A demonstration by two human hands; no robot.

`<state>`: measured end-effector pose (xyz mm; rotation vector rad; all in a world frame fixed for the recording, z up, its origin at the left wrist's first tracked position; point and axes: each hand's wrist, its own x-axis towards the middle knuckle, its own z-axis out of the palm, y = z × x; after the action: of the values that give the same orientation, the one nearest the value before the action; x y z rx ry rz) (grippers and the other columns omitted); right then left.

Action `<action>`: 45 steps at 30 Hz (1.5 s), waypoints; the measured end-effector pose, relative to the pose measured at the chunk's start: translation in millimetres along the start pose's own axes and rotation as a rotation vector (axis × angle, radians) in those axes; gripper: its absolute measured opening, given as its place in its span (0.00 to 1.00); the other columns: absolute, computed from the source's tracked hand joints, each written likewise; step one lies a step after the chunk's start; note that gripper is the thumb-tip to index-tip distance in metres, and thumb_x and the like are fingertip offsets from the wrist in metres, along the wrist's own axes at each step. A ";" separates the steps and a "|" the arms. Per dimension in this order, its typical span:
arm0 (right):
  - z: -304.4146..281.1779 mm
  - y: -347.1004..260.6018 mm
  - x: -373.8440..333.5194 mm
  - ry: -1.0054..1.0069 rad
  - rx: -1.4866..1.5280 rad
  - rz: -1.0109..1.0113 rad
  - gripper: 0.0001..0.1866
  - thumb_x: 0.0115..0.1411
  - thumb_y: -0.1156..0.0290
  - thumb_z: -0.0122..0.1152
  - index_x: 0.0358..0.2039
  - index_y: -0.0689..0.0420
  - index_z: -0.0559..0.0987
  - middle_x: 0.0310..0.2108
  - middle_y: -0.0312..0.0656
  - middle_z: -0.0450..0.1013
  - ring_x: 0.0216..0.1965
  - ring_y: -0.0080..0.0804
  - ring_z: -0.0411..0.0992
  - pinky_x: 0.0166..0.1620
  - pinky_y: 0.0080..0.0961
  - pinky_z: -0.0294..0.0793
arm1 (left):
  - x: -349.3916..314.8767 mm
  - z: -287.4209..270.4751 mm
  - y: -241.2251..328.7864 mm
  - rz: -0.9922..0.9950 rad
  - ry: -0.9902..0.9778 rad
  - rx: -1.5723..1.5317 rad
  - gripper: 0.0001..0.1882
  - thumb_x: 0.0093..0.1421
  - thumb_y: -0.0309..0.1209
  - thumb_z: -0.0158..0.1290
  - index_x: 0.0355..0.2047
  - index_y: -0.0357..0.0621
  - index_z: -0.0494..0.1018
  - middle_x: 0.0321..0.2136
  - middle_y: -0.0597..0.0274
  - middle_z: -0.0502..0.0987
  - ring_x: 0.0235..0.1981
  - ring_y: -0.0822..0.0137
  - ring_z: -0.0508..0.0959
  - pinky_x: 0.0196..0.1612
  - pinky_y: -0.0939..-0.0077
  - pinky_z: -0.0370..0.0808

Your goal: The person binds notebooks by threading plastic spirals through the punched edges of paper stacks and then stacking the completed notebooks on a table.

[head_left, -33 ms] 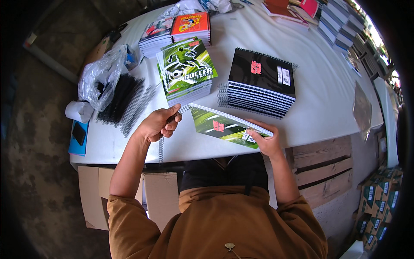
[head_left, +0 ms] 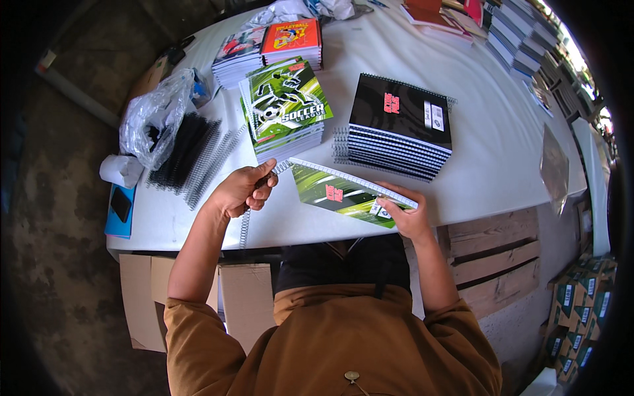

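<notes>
While your left hand (head_left: 247,190) grips a wire coil (head_left: 245,228), your right hand (head_left: 407,214) supports a green notebook (head_left: 317,188) at its far right end. The left fingers are closed on the coil, thumb uppermost; one length of it runs to the notebook's upper left corner, and another hangs below your fist over the front edge of the worktop (head_left: 475,204). How far the coil enters the notebook cannot be told. Your right fingers are clamped on the notebook, thumb across the cover, close to a white label. The notebook is held in front of you at the near side of the worktop, its pale page edge facing up and slanting down to the right. Just beyond it stands a stack of green notebooks (head_left: 287,99); to the right of that, apart from it, is a stack of black notebooks (head_left: 399,125) with coils projecting at its left side. Left of your left hand lies a heap of loose coils (head_left: 188,152), dark and silvery, beside a clear plastic bag (head_left: 158,119). Near the left edge, a phone (head_left: 121,203) rests on a blue folder (head_left: 119,228).
</notes>
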<state>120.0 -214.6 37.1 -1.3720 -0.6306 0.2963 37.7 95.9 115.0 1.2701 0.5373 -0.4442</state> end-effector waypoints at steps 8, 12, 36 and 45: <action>-4.6 -8.5 5.4 -0.135 -0.090 -0.150 0.14 0.54 0.80 0.58 0.43 0.65 0.76 0.38 0.44 0.77 0.38 0.23 0.73 0.44 0.19 0.71 | -2.2 -1.3 2.2 0.362 -0.007 0.123 0.14 0.60 0.40 0.51 0.26 0.42 0.67 0.17 0.67 0.66 0.16 0.78 0.63 0.20 0.88 0.62; -2.5 -5.2 0.9 -0.058 -0.052 -0.029 0.13 0.53 0.80 0.58 0.41 0.65 0.77 0.37 0.43 0.77 0.36 0.23 0.73 0.43 0.18 0.71 | -16.7 21.0 15.1 0.877 0.198 0.890 0.08 0.55 0.31 0.56 0.28 0.41 0.70 0.34 0.58 0.71 0.30 0.71 0.71 0.36 0.79 0.66; 18.7 8.3 -6.3 -0.118 -0.334 -0.406 0.26 0.43 0.88 0.56 0.46 0.59 0.76 0.43 0.42 0.75 0.42 0.36 0.75 0.46 0.26 0.73 | -9.1 31.5 -18.5 1.353 1.040 1.715 0.52 0.40 0.62 0.57 0.56 0.37 0.57 0.58 0.37 0.54 0.61 0.37 0.50 0.60 0.41 0.40; 50.9 10.1 -18.2 -0.055 -0.329 -0.522 0.21 0.45 0.83 0.60 0.44 0.60 0.77 0.38 0.44 0.76 0.36 0.35 0.76 0.41 0.24 0.74 | 36.3 -1.3 -55.7 1.536 1.206 1.288 0.63 0.46 0.75 0.28 0.61 0.26 0.35 0.61 0.27 0.36 0.63 0.35 0.29 0.57 0.37 0.19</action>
<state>77.8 -181.1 26.3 -1.4548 -1.0901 -0.1993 33.6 83.0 49.9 2.6681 -0.0084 1.6430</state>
